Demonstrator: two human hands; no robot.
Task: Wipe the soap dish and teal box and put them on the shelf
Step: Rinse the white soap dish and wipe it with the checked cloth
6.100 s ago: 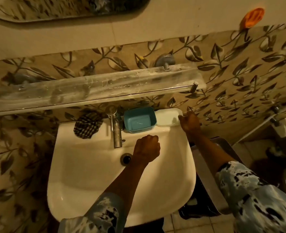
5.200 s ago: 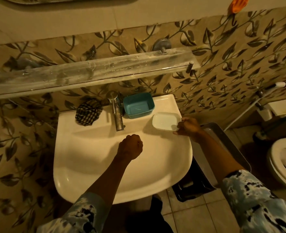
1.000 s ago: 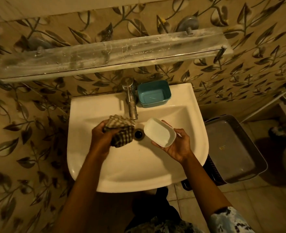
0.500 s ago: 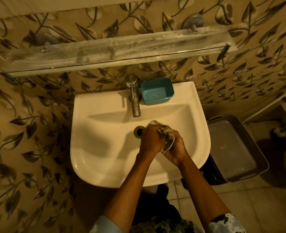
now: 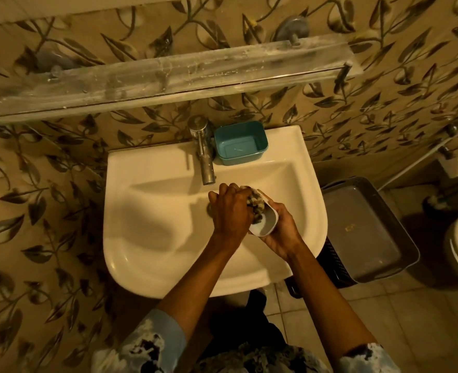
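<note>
**Wiping the dish over the sink**

Head view, the only one we have. We hold the dish [image 5: 266, 224] in our right hand [image 5: 281, 232], cupped from beneath and tilted so its hollow faces left, over the middle of the sink [image 5: 152, 238]. Our left hand [image 5: 230, 211] is closed around the cloth [image 5: 256, 204], a checked rag, and presses it into the upper end of the dish. The lower end of the hollow shows bare and pale.

The box [image 5: 240, 143] sits on the sink's back ledge, just right of the tap [image 5: 205, 157], upright and apparently empty; neither hand is on it. The shelf [image 5: 168, 76] runs along the wall above the sink. Its surface looks streaked and cloudy, and nothing stands on it.

Our reading: first step in hand, the dish being wiped; the box not yet begun, nothing shelved. Next we would judge the rag needs to pass across the rest of the hollow and likely the underside, which our right palm hides. Then the dish goes up to the shelf, a reach over the tap, so the right hand should carry it level and set it well in from the shelf's front rail.
</note>
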